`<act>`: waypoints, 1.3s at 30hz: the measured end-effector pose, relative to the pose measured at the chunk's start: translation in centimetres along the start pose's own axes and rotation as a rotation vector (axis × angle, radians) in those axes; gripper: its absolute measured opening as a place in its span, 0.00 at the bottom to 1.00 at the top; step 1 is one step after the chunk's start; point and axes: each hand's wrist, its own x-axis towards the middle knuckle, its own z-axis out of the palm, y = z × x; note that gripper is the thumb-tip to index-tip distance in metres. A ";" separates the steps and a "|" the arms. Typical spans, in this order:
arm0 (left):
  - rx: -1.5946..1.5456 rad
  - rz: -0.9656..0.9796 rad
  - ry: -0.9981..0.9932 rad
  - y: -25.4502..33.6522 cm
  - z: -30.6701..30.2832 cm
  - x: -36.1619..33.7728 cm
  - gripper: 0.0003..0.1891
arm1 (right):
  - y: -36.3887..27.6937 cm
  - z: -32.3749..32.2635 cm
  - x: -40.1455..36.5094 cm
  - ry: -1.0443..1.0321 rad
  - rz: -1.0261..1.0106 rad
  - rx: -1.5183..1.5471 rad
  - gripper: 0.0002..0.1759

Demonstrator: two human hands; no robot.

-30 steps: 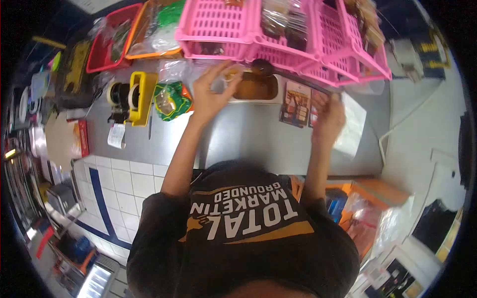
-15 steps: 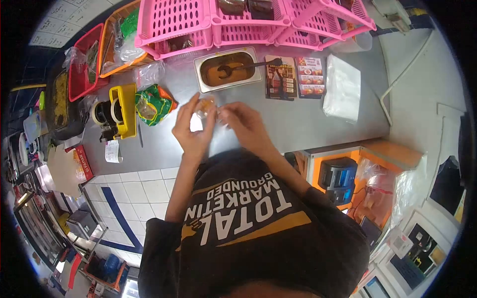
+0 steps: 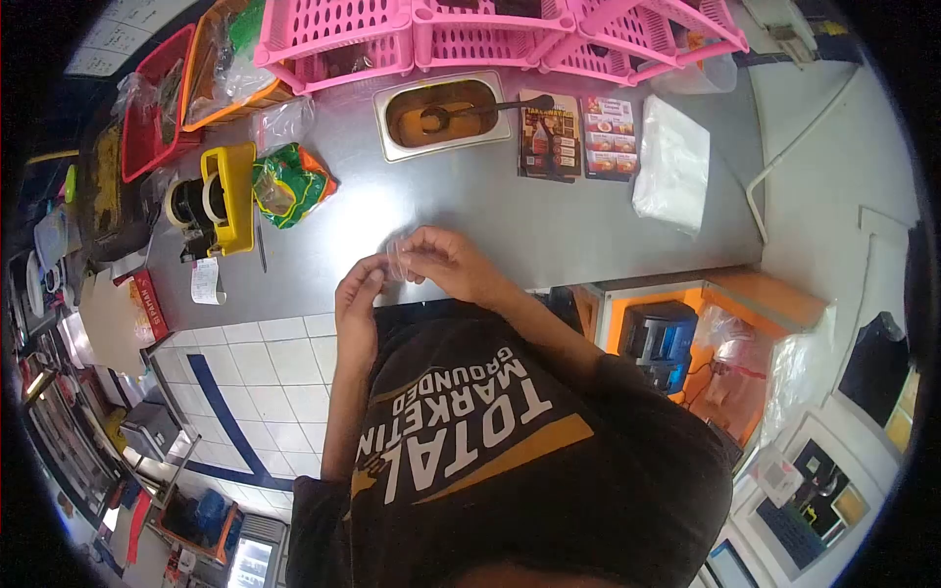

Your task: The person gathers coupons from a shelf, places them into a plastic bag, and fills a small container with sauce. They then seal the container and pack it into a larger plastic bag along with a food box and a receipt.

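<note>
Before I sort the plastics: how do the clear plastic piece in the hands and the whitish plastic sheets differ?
The clear plastic piece is small, held between left hand and right hand; the whitish plastic sheets are larger, on the metal counter. The piece looks see-through, the sheets milky. Both look shiny.

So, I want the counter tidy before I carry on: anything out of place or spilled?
No spill shows. The ladle looks slightly askew: its handle juts past the metal pan's rim, over the printed leaflet.

From close above, the lone head view looked steeply down past the shirt [image 3: 520,461] onto the fingers [image 3: 427,257], tabletop [image 3: 559,227] beyond them.
</note>
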 end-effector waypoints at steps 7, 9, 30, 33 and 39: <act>-0.508 -0.374 -0.225 -0.1 -3.4 -1.6 0.07 | 1.4 0.7 -1.8 -0.076 0.213 0.087 0.12; -0.481 -0.375 -0.208 -0.2 -4.1 -2.8 0.05 | 1.6 1.9 -2.4 -0.053 0.266 0.111 0.11; 0.677 0.799 0.242 2.3 -23.0 -19.0 0.07 | 5.4 28.3 -1.4 -0.119 -0.226 -0.579 0.06; 0.560 0.731 0.316 3.8 -26.3 -21.8 0.03 | 4.0 31.8 -1.1 -0.287 -0.438 -0.725 0.06; 0.198 0.574 0.316 5.0 -33.2 -24.8 0.03 | 5.4 37.8 2.8 -0.473 -0.323 -0.589 0.09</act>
